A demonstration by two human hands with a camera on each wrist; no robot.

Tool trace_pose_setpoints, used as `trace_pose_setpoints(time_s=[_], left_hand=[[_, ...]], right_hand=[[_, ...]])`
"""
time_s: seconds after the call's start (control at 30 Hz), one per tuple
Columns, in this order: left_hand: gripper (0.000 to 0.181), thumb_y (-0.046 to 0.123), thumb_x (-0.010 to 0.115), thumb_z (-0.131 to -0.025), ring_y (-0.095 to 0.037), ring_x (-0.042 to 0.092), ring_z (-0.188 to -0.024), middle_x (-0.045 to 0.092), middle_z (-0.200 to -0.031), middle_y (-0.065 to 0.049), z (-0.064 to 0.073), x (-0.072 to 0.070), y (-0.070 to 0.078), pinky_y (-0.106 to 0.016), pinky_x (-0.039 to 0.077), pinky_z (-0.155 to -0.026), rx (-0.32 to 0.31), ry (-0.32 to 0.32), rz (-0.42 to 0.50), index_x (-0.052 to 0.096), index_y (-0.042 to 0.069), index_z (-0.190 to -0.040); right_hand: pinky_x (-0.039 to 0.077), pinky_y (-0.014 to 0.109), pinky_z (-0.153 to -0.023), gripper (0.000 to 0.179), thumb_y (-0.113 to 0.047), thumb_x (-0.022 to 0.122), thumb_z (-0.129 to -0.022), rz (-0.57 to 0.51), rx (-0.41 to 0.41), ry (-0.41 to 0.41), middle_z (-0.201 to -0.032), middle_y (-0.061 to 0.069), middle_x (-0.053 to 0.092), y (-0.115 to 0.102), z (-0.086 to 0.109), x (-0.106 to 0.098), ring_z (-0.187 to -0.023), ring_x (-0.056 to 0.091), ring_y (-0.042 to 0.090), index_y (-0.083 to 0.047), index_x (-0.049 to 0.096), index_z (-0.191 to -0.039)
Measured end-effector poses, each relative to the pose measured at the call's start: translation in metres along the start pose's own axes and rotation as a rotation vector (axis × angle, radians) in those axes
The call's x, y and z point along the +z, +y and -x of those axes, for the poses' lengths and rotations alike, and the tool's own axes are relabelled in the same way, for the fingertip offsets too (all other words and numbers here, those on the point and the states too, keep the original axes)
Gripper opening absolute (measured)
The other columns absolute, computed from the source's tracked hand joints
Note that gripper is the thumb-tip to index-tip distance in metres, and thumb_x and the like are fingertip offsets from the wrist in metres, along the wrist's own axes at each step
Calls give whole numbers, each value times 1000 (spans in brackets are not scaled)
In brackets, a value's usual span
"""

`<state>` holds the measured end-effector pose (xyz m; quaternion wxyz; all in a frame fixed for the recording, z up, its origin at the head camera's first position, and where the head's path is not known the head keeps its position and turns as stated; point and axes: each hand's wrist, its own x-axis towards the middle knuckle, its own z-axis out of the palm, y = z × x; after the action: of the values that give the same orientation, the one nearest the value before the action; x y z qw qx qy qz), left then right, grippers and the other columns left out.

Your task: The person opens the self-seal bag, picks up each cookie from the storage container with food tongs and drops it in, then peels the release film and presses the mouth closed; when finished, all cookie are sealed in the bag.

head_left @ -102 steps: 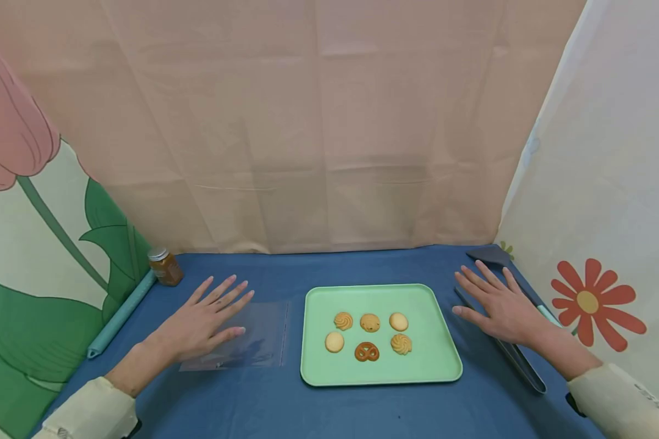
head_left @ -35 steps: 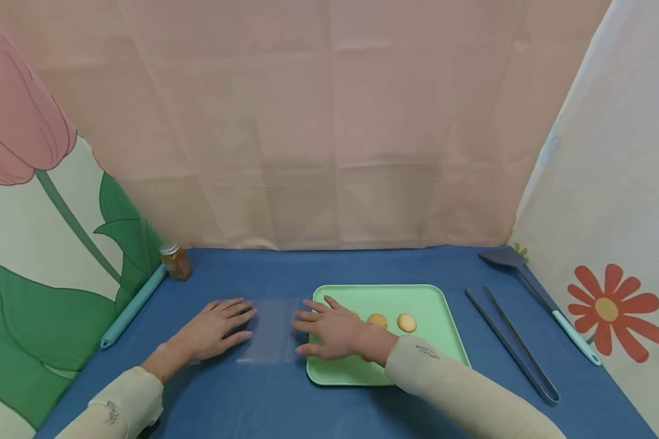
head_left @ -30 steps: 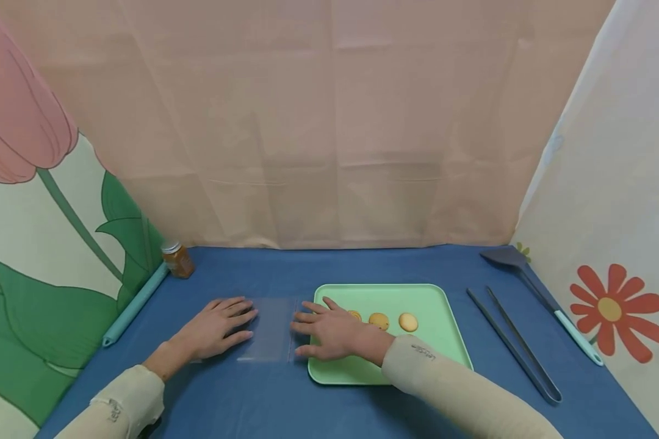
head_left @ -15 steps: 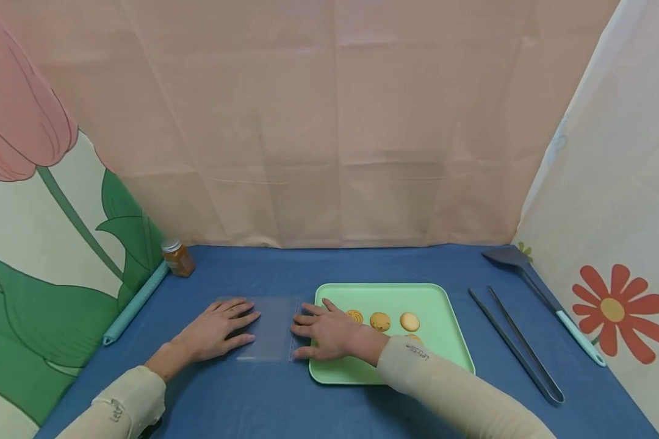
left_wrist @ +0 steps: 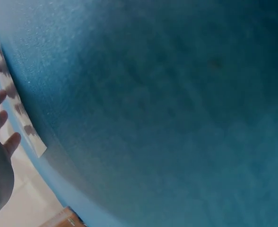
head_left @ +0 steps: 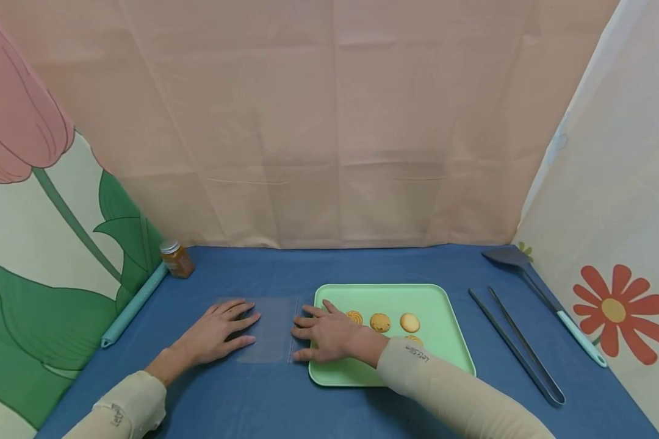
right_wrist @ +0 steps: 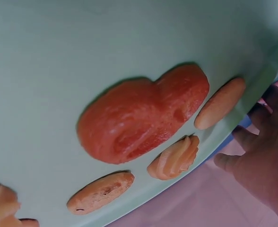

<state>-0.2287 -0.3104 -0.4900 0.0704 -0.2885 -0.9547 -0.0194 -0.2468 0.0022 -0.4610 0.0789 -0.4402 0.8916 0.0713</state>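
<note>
A clear, flat plastic sheet or bag (head_left: pixel 274 332) lies on the blue cloth left of the tray. My left hand (head_left: pixel 216 332) spreads its fingers over the sheet's left part, covering some of it. Across the left edge of the green tray (head_left: pixel 436 311) reaches my right hand (head_left: pixel 329 332), fingers spread and tips by the sheet's right edge. Neither hand grips anything. On the tray a chip-dotted cookie (head_left: pixel 380 322) and a plain round cookie (head_left: pixel 410 322) show beyond the right forearm. The right wrist view has a brown pretzel cookie (right_wrist: pixel 139 123) in front, hidden by that arm in the head view.
Metal tongs (head_left: pixel 516 347) lie right of the tray, with a dark spatula (head_left: pixel 543 299) having a pale blue handle beside them. At the back left stands a brown jar (head_left: pixel 178 262) near a light blue roll (head_left: pixel 134 305). Fabric walls bound the back and sides.
From above the tongs, my right hand has come left across the tray to the plastic sheet. My left hand has shifted slightly. Over the last second both hands have hardly moved.
</note>
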Motion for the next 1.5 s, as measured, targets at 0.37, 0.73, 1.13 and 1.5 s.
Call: trace_pose_setpoints(time_s=[0.37,0.73,1.13,1.5], left_hand=[[48,54,58,-97,-31,44,-141,56,-148,-2,1,0,-1,-65,35,-108,-47,9,55,61,30,-139],[31,38,64,-98,-33,53,-132,66,-135,-3,0,-9,-6,-68,37,-103,-41,122,155,74,25,-124],[18,23,72,-93,-26,64,-117,72,-119,1,0,-18,-6,-62,41,-102,-29,284,260,80,18,-109],[21,13,80,-84,-21,64,-111,75,-111,4,0,-30,0,-49,43,-94,-14,422,249,80,17,-104]], right_hand=[[17,56,-124,64,-71,35,-99,-18,-6,-7,-163,-14,32,0,1,-1,-156,20,18,-40,37,-154],[16,57,-124,64,-70,36,-99,-32,-4,-22,-163,-14,30,1,1,-5,-156,19,20,-40,35,-155],[15,56,-124,64,-71,34,-98,-24,4,-42,-164,-15,28,1,1,-6,-156,19,19,-42,32,-155],[16,57,-124,65,-72,36,-98,-37,-8,-27,-164,-15,29,3,0,-4,-156,20,20,-41,34,-155]])
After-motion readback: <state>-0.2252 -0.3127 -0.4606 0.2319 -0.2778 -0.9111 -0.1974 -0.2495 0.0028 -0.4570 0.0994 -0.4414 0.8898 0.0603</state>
